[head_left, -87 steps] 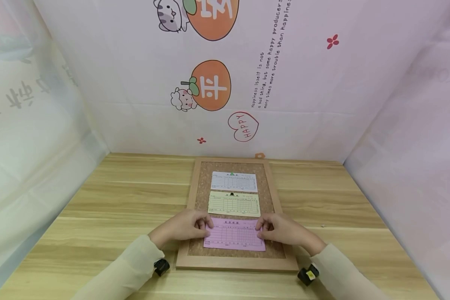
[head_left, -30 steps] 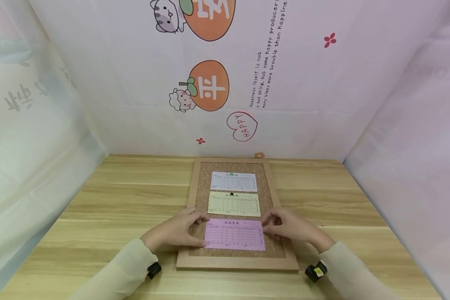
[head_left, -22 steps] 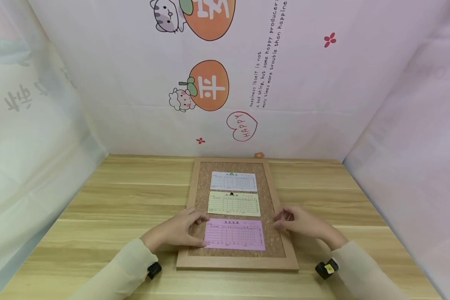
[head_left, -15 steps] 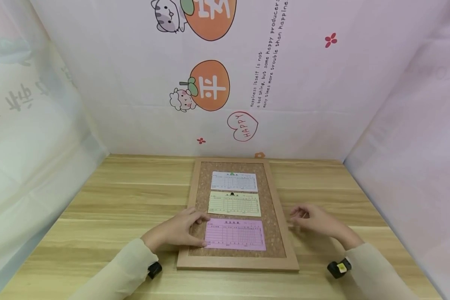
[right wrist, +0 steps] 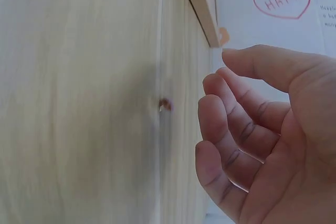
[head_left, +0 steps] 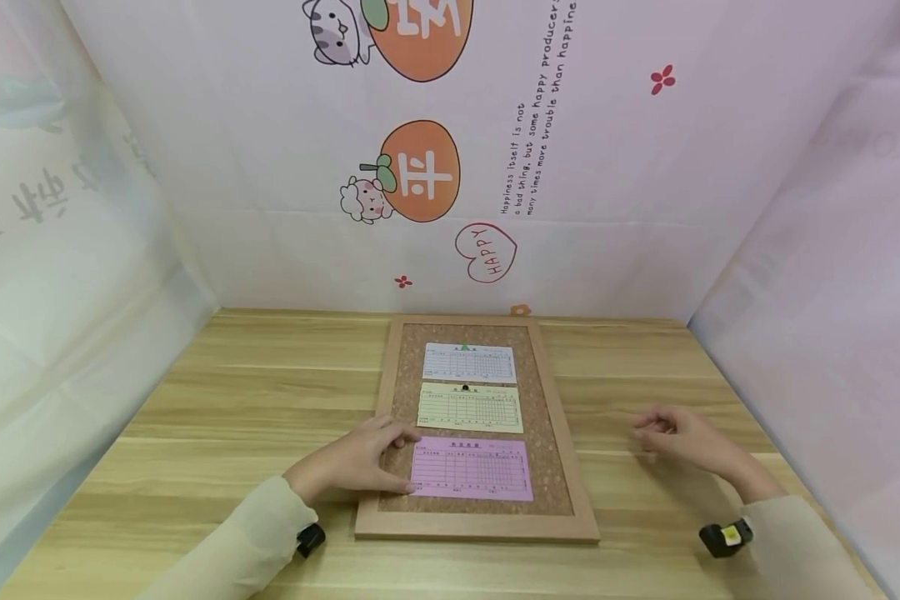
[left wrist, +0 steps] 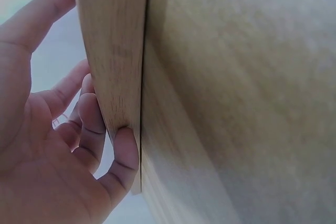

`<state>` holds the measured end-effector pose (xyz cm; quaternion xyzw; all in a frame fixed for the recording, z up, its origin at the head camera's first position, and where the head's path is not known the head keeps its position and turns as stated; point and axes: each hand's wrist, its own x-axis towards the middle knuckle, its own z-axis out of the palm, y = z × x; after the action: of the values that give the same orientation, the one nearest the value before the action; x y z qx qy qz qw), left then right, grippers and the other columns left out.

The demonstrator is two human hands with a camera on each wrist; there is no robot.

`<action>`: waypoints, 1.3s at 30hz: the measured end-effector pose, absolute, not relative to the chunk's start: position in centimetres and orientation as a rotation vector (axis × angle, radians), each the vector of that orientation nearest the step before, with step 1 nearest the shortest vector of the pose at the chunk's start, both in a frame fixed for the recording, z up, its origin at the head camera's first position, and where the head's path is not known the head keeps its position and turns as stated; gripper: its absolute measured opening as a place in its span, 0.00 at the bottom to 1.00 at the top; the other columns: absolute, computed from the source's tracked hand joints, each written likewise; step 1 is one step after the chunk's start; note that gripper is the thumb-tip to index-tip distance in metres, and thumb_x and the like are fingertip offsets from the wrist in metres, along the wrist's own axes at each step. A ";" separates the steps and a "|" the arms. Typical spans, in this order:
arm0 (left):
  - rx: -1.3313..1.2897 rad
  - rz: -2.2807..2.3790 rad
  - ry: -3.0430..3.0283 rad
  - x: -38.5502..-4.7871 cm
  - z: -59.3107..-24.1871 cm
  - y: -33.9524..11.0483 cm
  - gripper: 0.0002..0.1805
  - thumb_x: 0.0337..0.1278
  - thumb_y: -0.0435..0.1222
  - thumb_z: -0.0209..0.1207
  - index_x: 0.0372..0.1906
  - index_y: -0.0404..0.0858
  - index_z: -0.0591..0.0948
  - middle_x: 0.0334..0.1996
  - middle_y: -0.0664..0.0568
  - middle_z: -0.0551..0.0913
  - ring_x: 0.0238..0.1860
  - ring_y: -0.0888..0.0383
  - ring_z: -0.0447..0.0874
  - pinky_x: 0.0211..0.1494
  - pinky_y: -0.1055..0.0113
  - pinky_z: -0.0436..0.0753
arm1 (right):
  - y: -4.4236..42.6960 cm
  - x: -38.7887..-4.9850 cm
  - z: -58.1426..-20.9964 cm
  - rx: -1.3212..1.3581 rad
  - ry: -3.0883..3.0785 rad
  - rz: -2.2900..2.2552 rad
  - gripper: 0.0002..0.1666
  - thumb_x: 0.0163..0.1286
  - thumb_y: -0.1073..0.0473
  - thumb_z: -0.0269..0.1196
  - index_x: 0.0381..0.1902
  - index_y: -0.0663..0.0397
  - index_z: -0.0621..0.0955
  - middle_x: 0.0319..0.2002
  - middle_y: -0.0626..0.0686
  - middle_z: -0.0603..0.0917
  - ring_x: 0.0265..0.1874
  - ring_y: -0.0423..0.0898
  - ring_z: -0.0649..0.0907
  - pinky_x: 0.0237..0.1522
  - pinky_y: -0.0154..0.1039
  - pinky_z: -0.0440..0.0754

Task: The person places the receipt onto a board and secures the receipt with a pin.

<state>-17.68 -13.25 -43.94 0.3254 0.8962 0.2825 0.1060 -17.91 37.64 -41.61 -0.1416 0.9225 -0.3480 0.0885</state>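
Note:
A framed cork board [head_left: 547,479] lies on the wooden table with three printed slips on it. The pink slip [head_left: 472,471] is nearest to me, its left edge under the thumb and fingertip of my left hand [head_left: 348,458]. In the left wrist view, the little finger of that hand touches the side of the wooden frame [left wrist: 118,51]. My right hand [head_left: 690,442] is over the table right of the board, holding nothing, fingers loosely bent. In the right wrist view, a small reddish-brown object [right wrist: 166,104], too blurred to identify, lies on the table near its fingertips.
Above the pink slip lie a yellow slip [head_left: 470,410] with a black pushpin [head_left: 465,387] and a white slip [head_left: 468,365] with a green pushpin [head_left: 465,347]. Printed cloth [head_left: 607,167] stands behind the table [head_left: 270,383] and at both sides.
My right hand has let go of the pink slip's right edge and moved right, off the board and over the table. My left hand spread its thumb lower along the slip, then stayed still.

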 end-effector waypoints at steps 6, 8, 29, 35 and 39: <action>0.945 0.831 2.639 -17.7 -44.1 -13.3 0.39 0.48 0.52 0.74 0.65 0.43 0.75 0.49 0.57 0.74 0.52 0.58 0.71 0.57 0.55 0.74 | 38.8 -17.5 -41.8 -0.406 2.730 -1.024 0.18 0.74 0.58 0.61 0.51 0.69 0.80 0.36 0.53 0.83 0.34 0.45 0.82 0.34 0.37 0.80; 0.951 0.831 2.640 -17.7 -44.1 -13.3 0.39 0.48 0.53 0.74 0.64 0.42 0.75 0.49 0.57 0.74 0.52 0.58 0.71 0.56 0.55 0.74 | 39.1 -17.4 -41.9 -0.383 2.702 -1.042 0.17 0.75 0.59 0.61 0.50 0.71 0.80 0.36 0.54 0.83 0.32 0.45 0.82 0.34 0.38 0.82; 0.961 0.858 2.620 -17.9 -44.2 -13.4 0.39 0.49 0.54 0.73 0.64 0.42 0.75 0.49 0.57 0.74 0.51 0.58 0.71 0.55 0.56 0.75 | 39.4 -17.4 -43.4 -0.147 2.698 -0.983 0.16 0.75 0.54 0.61 0.42 0.65 0.82 0.28 0.51 0.80 0.26 0.43 0.77 0.27 0.35 0.76; 0.946 0.854 2.618 -17.8 -44.1 -13.3 0.39 0.49 0.53 0.73 0.65 0.43 0.75 0.49 0.57 0.73 0.51 0.58 0.71 0.56 0.57 0.75 | 39.6 -17.6 -43.6 -0.180 2.683 -1.015 0.14 0.76 0.57 0.60 0.41 0.66 0.82 0.29 0.51 0.80 0.27 0.43 0.77 0.29 0.36 0.78; 0.938 0.855 2.617 -17.8 -44.1 -13.3 0.39 0.49 0.53 0.74 0.65 0.43 0.75 0.49 0.57 0.73 0.52 0.58 0.71 0.57 0.56 0.75 | 39.6 -17.6 -43.5 -0.189 2.641 -1.074 0.14 0.76 0.58 0.59 0.40 0.67 0.82 0.29 0.51 0.78 0.28 0.42 0.76 0.30 0.35 0.79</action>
<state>-17.83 -13.32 -44.06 0.3202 0.8937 0.2920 0.1163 -17.60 39.55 -43.52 -0.0656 0.9150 -0.3721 0.1416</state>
